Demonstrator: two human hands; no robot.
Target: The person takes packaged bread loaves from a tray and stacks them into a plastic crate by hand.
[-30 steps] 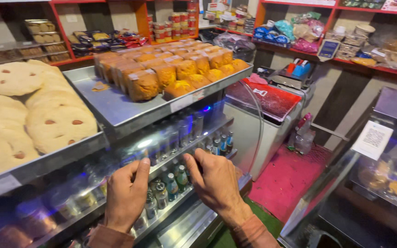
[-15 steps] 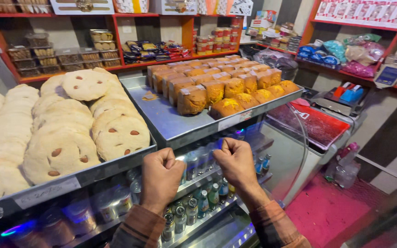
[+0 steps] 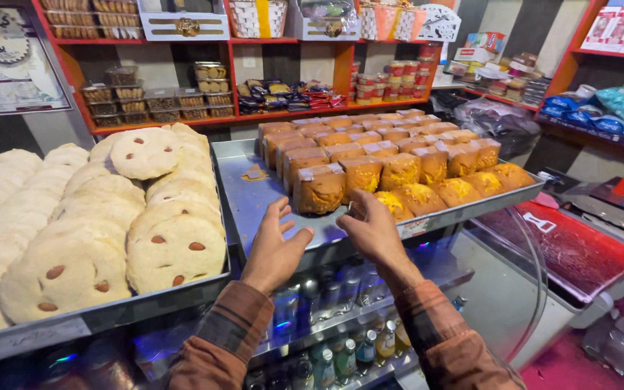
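Both hands sit at the front edge of the metal tray [image 3: 254, 209] w/ the orange cake blocks [image 3: 319, 189]. Left hand [image 3: 276, 245] is open, fingers spread, flat on the tray's bare part, holding nothing. Right hand [image 3: 371, 230] is open too, fingers a bit bent, tips at the tray's front by a yellow crumbly cake [image 3: 395, 204]; can't tell if it touches it. Left of the tray lie big round flat breads w/ nuts [image 3: 171, 249]. Under the tray stand small bottles [image 3: 344, 357]. Behind the tray are red shelves [image 3: 254, 115] w/ boxes
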